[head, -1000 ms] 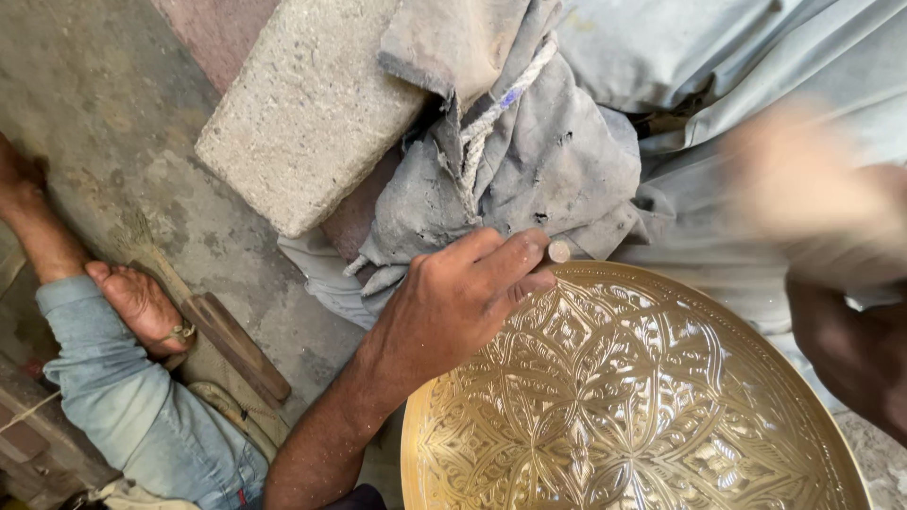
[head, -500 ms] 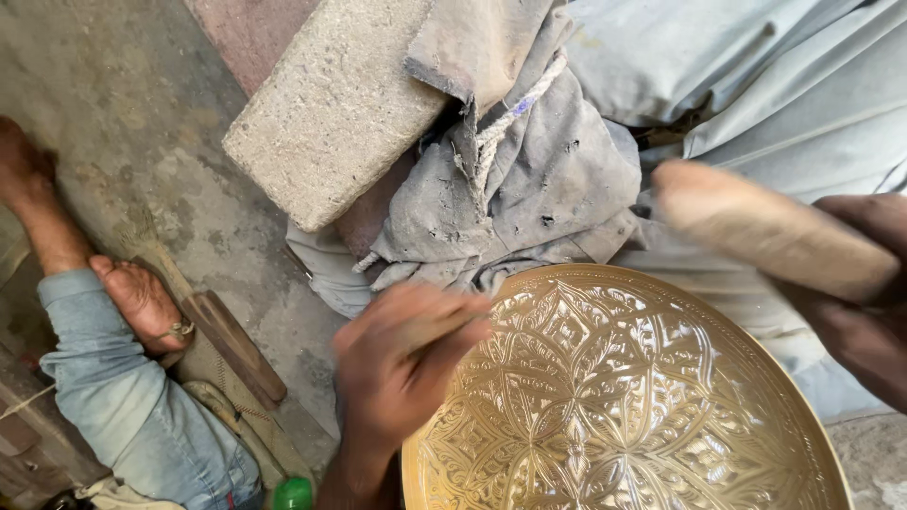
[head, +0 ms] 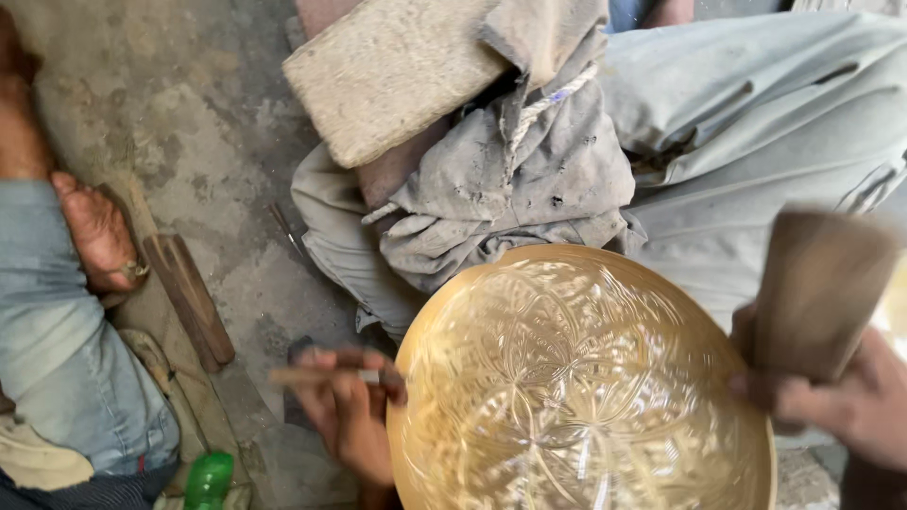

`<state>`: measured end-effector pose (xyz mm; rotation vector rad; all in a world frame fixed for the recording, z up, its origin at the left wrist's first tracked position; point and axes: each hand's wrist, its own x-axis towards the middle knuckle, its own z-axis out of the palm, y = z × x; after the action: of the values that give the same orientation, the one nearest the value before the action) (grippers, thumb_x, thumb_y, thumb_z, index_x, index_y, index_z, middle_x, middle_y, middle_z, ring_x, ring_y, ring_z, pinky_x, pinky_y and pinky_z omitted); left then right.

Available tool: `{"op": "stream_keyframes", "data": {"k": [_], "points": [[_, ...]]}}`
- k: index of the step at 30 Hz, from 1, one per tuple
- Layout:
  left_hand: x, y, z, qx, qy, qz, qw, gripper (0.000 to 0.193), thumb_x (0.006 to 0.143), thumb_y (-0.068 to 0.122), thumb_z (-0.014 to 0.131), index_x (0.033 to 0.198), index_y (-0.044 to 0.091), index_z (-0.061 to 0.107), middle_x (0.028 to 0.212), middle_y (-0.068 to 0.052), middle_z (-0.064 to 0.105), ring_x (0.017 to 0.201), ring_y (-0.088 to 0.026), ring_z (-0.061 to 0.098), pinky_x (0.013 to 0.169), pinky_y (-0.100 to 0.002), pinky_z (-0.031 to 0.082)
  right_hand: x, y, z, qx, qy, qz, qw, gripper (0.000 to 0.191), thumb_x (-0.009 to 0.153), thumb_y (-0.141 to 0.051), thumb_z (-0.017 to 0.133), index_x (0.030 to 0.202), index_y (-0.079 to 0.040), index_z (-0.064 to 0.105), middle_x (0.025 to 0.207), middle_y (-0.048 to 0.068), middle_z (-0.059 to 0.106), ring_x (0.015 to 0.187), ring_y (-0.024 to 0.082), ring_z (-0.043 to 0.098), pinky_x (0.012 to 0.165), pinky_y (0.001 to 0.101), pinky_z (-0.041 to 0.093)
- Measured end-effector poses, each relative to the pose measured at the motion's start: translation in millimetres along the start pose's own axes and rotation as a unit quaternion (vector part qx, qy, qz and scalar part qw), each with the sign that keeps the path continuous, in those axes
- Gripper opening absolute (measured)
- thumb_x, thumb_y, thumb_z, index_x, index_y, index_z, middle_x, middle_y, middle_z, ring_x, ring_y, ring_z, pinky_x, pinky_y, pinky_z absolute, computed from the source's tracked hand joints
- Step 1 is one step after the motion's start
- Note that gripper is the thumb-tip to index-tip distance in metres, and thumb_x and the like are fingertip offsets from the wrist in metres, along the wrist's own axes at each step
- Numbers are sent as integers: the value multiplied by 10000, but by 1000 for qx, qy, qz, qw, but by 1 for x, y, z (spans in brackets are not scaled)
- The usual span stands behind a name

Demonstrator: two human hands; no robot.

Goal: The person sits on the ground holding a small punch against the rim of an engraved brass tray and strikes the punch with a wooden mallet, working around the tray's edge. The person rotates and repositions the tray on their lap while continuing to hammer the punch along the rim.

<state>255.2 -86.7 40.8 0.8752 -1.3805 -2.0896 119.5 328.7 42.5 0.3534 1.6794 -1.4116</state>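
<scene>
I see engraved brass plate (head: pixel 576 378) resting across lap, against grey cloth (head: pixel 510 189). Left hand (head: pixel 350 416) pinches thin chisel (head: pixel 321 376) at rim; right hand (head: pixel 841 401) wraps wooden mallet (head: pixel 817 293). Risk: blurred swing could miss chisel, strike fingers, scar pattern.

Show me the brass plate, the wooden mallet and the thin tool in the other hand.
brass plate (head: pixel 576 387), head view, engraved centre.
wooden mallet (head: pixel 817 288), head view, blurred head.
thin tool (head: pixel 316 376), head view, shaft.
</scene>
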Motion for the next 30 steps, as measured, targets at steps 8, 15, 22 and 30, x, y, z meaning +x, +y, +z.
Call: {"op": "stream_keyframes", "data": {"k": [8, 15, 22, 30], "points": [[65, 32, 43, 114, -194, 0, 974, 260, 1054, 78, 647, 1256, 22, 493, 1065, -158, 676, 887, -180, 674, 796, -302, 605, -54, -10, 24, -67, 69, 34, 995, 724, 637, -1, 921, 1302, -49, 640, 1075, 161, 718, 1028, 270, 715, 916, 454, 558], [101, 53, 94, 345, -370, 106, 856, 232, 1006, 153, 729, 1156, 16, 617, 1025, -98, 719, 908, -143, 772, 717, -250, 678, -27, -25, 5, -84, 104, 16, 991, 563, 739, -100, 901, 1227, -3, 639, 1001, 166, 699, 972, 317, 720, 846, 501, 599], [143, -22, 184, 317, -590, 241, 702, 285, 1085, 334, 620, 1187, 68, 616, 884, -42, 655, 736, -128, 679, 571, -235, 602, 7, -31, 6, -124, 234, -14, 964, 416, 820, -81, 752, 1219, 7, 671, 1047, 104, 730, 983, 263, 712, 875, 438, 571], [152, -88, 208, 228, -669, 163, 689, 489, 925, 412, 663, 1341, 159, 618, 949, -72, 780, 711, -132, 744, 669, -338, 640, 19, 49, -39, -168, 282, -125, 936, 396, 955, -99, 719, 1309, -4, 570, 1121, 101, 655, 1045, 203, 653, 915, 351, 548]]}}
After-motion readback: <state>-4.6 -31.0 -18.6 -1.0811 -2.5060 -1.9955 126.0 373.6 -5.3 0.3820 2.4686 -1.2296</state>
